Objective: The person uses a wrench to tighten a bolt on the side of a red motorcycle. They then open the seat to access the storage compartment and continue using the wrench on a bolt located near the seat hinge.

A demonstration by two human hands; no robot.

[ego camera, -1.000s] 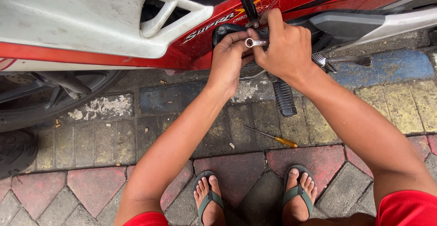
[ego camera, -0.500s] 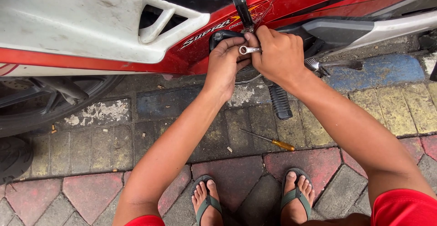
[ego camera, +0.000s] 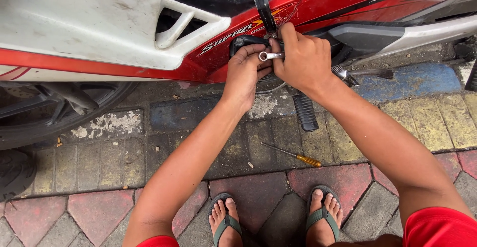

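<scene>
You are crouching on a pavement [ego camera: 164, 142] of worn brick pavers, some red, some yellow, one patch blue, with a red and white motorbike [ego camera: 99, 23] standing along its far edge. Your left hand [ego camera: 244, 73] is pressing against the dark engine cover below the red panel, its fingers curled around the ring end of a small shiny metal wrench [ego camera: 270, 55]. Your right hand [ego camera: 304, 60] is gripping the wrench's shaft, its fingers closed tight over it. The wrench is sitting up at the bike's side, beside the black kick lever [ego camera: 262, 6]; whatever it is turning is hidden behind your hands, so I cannot tell how loose the fastener is. The work appears to be midway, since nothing removed is lying about. A screwdriver [ego camera: 293, 155] with a yellow handle is resting unused on the pavers between your arms, near a ribbed black rubber footrest [ego camera: 304, 112].
</scene>
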